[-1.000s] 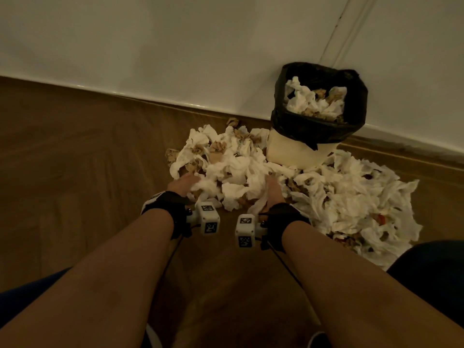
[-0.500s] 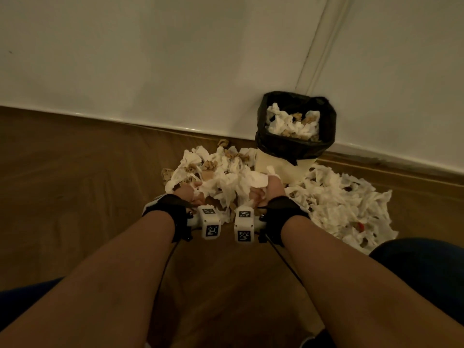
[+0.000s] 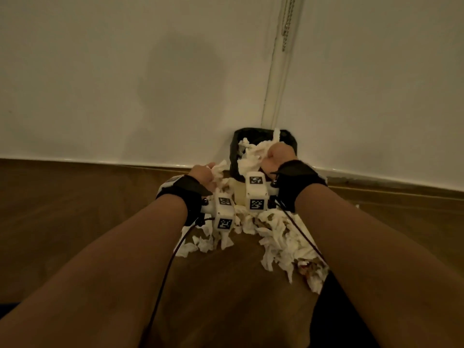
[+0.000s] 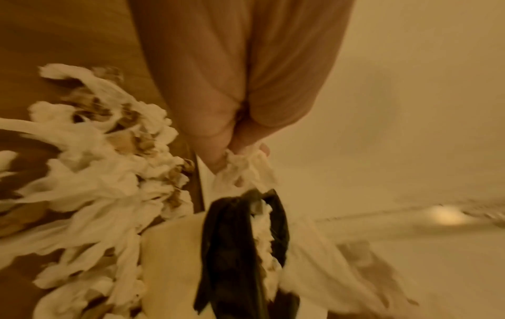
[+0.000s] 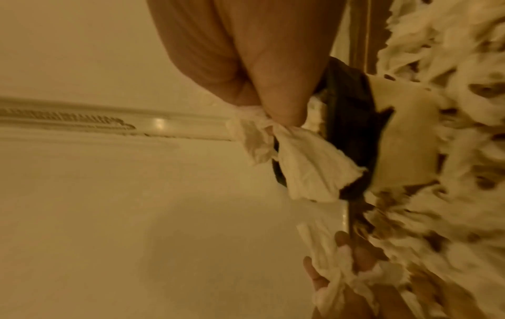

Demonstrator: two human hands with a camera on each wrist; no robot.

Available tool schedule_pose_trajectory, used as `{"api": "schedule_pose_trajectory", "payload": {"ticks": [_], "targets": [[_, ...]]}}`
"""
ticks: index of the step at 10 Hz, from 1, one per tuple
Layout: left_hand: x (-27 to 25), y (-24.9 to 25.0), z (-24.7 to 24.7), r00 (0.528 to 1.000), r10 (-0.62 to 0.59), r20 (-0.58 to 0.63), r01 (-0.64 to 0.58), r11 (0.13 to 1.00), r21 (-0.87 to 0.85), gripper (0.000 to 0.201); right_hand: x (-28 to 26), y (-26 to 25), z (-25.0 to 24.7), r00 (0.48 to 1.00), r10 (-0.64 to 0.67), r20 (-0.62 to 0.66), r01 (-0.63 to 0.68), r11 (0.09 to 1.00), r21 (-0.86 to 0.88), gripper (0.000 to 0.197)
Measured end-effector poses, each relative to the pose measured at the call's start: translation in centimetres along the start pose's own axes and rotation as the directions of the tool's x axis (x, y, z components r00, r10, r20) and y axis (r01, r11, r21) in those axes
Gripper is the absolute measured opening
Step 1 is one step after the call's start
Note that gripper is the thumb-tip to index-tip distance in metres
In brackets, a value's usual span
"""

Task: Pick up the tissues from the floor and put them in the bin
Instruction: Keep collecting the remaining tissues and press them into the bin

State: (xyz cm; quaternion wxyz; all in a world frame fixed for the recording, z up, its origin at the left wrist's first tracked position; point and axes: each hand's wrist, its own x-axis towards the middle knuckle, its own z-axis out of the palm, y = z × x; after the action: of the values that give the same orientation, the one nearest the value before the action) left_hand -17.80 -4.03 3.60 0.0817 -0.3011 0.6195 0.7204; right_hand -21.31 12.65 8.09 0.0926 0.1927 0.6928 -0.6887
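Note:
A cream bin (image 3: 239, 194) lined with a black bag (image 3: 236, 144) stands against the wall, with white tissues inside. My right hand (image 3: 277, 156) is raised over its mouth and grips a bunch of tissues (image 3: 251, 156), also seen as crumpled tissue (image 5: 300, 168) hanging from the fist in the right wrist view. My left hand (image 3: 204, 173) is just left of the bin and grips a smaller wad of tissue (image 3: 219, 169); that wad (image 4: 243, 170) hangs near the bag's rim (image 4: 235, 237). A pile of tissues (image 3: 278, 237) lies on the floor before the bin.
The wooden floor (image 3: 75, 209) spreads left and right of the pile. A white wall (image 3: 125, 84) with a skirting board rises right behind the bin. A pipe or trim (image 3: 276, 71) with a bead chain runs up the wall above the bin. My dark-clothed knee (image 3: 346, 320) is at bottom right.
Both hands closed on tissues in the floor pile, then rose and moved forward; the right one is now over the bin, the left one beside it. The head camera tilted upward.

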Motion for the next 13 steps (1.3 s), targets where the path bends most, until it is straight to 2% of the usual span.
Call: {"api": "schedule_pose_trajectory", "payload": {"ticks": [1, 2, 3, 4, 5, 6, 7, 8, 9, 10, 11, 12, 13], "targets": [[-0.4, 1.8, 2.5, 0.99, 0.128, 0.067, -0.122, 0.989, -0.083, 0.045, 1.5, -2.8, -2.1, 0.996, -0.089, 0.027, 0.089, 0.996, 0.007, 0.041], [-0.5, 4.1, 5.1, 0.966, 0.232, 0.117, -0.215, 0.966, -0.142, 0.036, 3.6, -3.4, -4.0, 0.982, -0.188, -0.021, 0.189, 0.981, 0.035, 0.039], [0.1, 5.1, 5.8, 0.939, 0.323, 0.118, -0.324, 0.946, -0.01, 0.028, 5.3, -2.2, -5.2, 0.961, -0.245, -0.128, 0.245, 0.969, -0.017, 0.026], [1.5, 6.0, 6.4, 0.874, 0.465, 0.142, -0.484, 0.801, 0.353, 0.026, 6.5, -1.1, -5.6, 0.952, -0.266, -0.151, 0.271, 0.962, 0.014, 0.008], [2.6, 5.6, 6.9, 0.85, 0.489, 0.193, -0.521, 0.734, 0.436, 0.025, 7.2, -1.5, -5.4, 0.876, -0.392, -0.281, 0.4, 0.916, -0.03, 0.016], [3.9, 4.8, 7.5, 0.83, 0.53, 0.176, -0.531, 0.654, 0.539, 0.029, 8.3, -1.9, -4.7, 0.801, -0.432, -0.415, 0.461, 0.887, -0.033, 0.015], [5.1, 4.0, 8.5, 0.838, 0.507, 0.202, -0.52, 0.628, 0.579, 0.023, 9.5, -1.5, -3.9, 0.769, -0.456, -0.448, 0.462, 0.881, -0.103, 0.015], [6.0, 3.3, 8.7, 0.839, 0.492, 0.232, -0.511, 0.565, 0.648, 0.029, 10.5, -0.5, -3.3, 0.763, -0.494, -0.417, 0.437, 0.869, -0.231, 0.015], [6.9, 2.6, 8.3, 0.82, 0.513, 0.253, -0.495, 0.413, 0.765, 0.032, 11.2, 1.0, -3.0, 0.768, -0.541, -0.342, 0.406, 0.825, -0.393, 0.016], [7.1, 2.0, 8.0, 0.802, 0.531, 0.275, -0.483, 0.303, 0.821, 0.034, 11.8, 2.4, -3.3, 0.789, -0.555, -0.263, 0.353, 0.76, -0.545, 0.017], [7.5, 1.0, 7.9, 0.805, 0.506, 0.31, -0.488, 0.266, 0.832, 0.036, 12.3, 3.3, -3.5, 0.805, -0.542, -0.24, 0.293, 0.716, -0.633, 0.02], [7.4, 0.5, 7.9, 0.811, 0.471, 0.347, -0.49, 0.223, 0.843, 0.036, 12.4, 3.6, -3.4, 0.804, -0.541, -0.246, 0.286, 0.714, -0.639, 0.021], [7.1, 0.3, 7.9, 0.815, 0.406, 0.414, -0.484, 0.083, 0.871, 0.037, 12.2, 2.9, -2.6, 0.817, -0.529, -0.231, 0.343, 0.767, -0.542, 0.025]]}}
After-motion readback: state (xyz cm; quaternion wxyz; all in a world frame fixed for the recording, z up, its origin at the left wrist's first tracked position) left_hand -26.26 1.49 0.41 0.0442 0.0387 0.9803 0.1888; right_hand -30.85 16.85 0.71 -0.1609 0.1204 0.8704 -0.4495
